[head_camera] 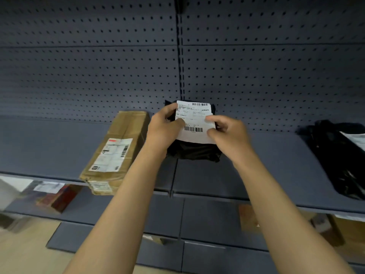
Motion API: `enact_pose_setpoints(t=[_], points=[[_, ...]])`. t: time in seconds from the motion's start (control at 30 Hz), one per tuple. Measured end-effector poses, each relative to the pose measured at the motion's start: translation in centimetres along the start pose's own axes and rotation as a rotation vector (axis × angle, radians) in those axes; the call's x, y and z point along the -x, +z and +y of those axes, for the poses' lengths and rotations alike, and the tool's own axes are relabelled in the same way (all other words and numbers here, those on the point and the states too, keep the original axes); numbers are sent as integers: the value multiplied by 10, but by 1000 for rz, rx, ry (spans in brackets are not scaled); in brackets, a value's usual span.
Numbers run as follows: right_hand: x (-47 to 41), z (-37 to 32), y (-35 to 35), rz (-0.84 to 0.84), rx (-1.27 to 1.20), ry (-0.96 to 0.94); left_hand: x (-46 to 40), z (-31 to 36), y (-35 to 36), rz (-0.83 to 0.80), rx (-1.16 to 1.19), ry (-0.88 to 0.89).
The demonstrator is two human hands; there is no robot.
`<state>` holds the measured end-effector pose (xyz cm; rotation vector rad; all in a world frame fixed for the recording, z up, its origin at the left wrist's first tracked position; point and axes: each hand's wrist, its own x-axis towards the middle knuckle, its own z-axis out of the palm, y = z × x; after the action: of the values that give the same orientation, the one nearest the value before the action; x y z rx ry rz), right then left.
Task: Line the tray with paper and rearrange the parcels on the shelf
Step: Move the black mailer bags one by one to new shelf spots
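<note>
1. Both hands held one black parcel [194, 153] upright at the back of the shelf [266, 175], near the middle seam. My left hand [165, 128] gripped its left side, thumb pressed on the white label [194, 123]; my right hand [227, 133] pinched the label's right edge, fingers closed on it.
2. I could not tell whether the bag's base touched the shelf or hung just above it.
3. I judged the step to be placing this parcel in its new spot. To do that well, I needed to carry the soft bag by its body, not by the label, which could peel or tear, and set it down with the barcode facing out.
4. No tray or lining paper was in view, so that part of the task could not be judged.
5. A brown box [116, 149] lay just left of my left wrist, its front end overhanging the shelf's front edge. I thought a careless elbow could tip it off.
6. Another black bag [339, 155] lay toward the right end of the shelf, well apart.
7. Bare shelf stretched between the parcel and that bag, so nothing blocked a move rightward.
8. Blurred boxes sat on lower shelves; I could not tell what they were.
</note>
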<state>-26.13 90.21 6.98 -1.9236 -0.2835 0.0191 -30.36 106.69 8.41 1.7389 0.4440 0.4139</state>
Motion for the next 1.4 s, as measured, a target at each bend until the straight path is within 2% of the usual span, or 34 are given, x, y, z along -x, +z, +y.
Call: enact_pose_setpoints(t=[0.17, 0.37, 0.5, 0.67, 0.77, 0.83, 0.93, 1.03, 1.13, 1.4], points=[[-3, -6, 64, -32, -51, 47, -22, -29, -52, -32, -100, -60], [-8, 4, 102, -71, 0, 90, -30, -48, -67, -67, -268, -139], [-10, 16, 111, -71, 24, 155, -32, -55, -59, -138, -396, -151], [-7, 23, 115, -105, 34, 169, -31, -57, -51, -199, -711, -156], [-7, 22, 115, -133, 57, 151, -30, -59, -46, -193, -814, -164], [-4, 19, 108, -139, 73, 137, -28, -57, -42, -153, -847, -88], [-2, 12, 87, -60, 92, 89, -29, -49, -29, -91, -780, 110], [0, 3, 50, 15, 116, 90, -23, -32, 0, -86, -569, 267], [4, 1, 5, 94, 122, 90, -11, -9, 35, -138, -402, 286], [21, 13, -124, 260, 130, 64, 35, 31, 140, -286, -249, 276]])
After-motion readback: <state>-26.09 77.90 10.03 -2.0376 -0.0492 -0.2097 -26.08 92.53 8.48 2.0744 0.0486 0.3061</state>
